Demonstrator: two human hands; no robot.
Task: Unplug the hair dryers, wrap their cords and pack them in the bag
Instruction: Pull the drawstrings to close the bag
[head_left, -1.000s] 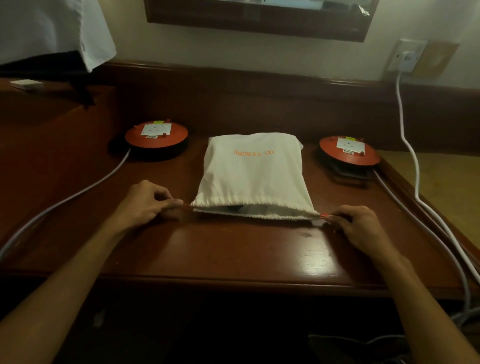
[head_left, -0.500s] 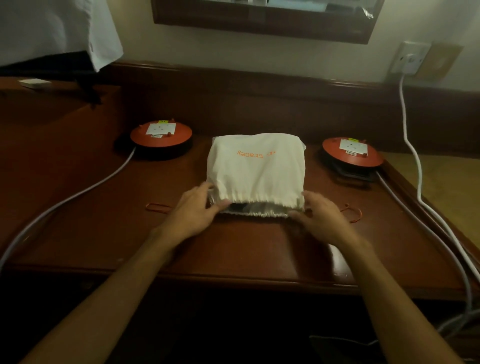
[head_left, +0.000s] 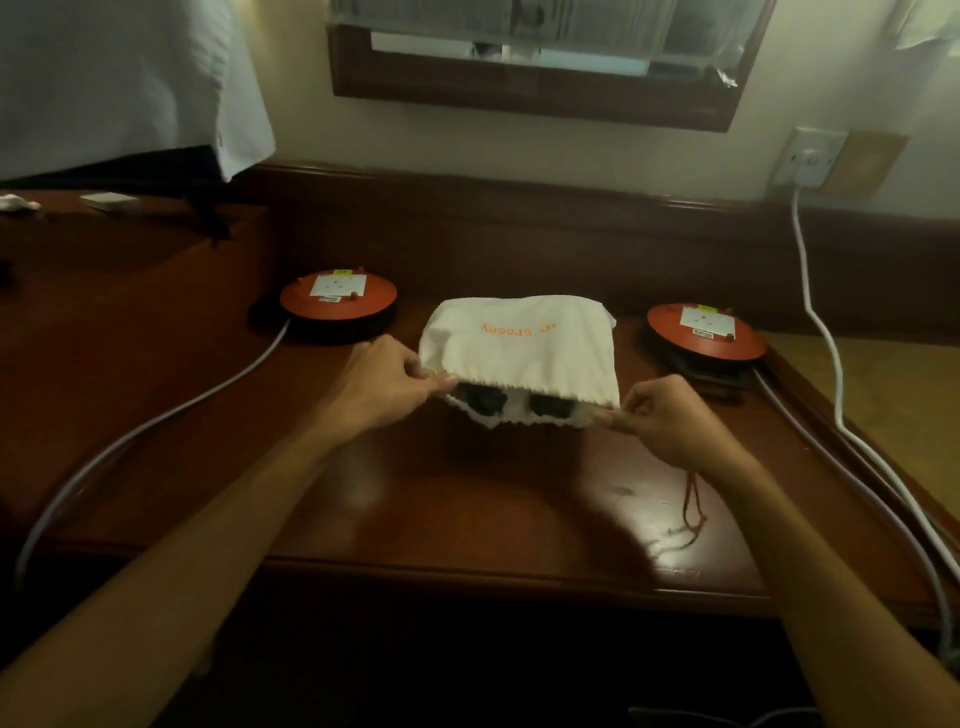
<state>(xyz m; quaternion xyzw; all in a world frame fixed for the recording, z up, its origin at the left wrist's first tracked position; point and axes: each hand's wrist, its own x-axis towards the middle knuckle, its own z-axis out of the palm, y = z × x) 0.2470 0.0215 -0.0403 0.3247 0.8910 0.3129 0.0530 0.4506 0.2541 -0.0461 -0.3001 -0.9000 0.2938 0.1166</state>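
Head view: white cloth bag (head_left: 519, 348) with orange lettering is sitting mid-frame on the dark wood desk (head_left: 415, 499), mouth facing the camera and gaping open. Two dark shapes are showing inside the mouth, left one (head_left: 485, 399) and right one (head_left: 550, 404), likely the hair dryers, too dim to confirm. Left hand (head_left: 387, 387) is pinching the bag's upper hem at the left corner, thumb and forefinger closed on the cloth, lifting it. Right hand (head_left: 670, 423) is pinching the lower hem at the right corner, fingers curled. Orange drawstring (head_left: 691, 499) is hanging below the right hand and trailing onto the desk at lower right of centre. Two round orange socket reels are flanking the bag, apart from it: one (head_left: 338, 300) at centre left, one (head_left: 705, 332) at centre right. A grey cable (head_left: 156, 421) is running from the left reel toward the lower left edge. A white cable (head_left: 810, 291) is hanging from a wall socket (head_left: 810, 161) at upper right and running down the right side. Mirror frame (head_left: 530, 98) is sitting at top centre, white cloth (head_left: 119, 78) at upper left.
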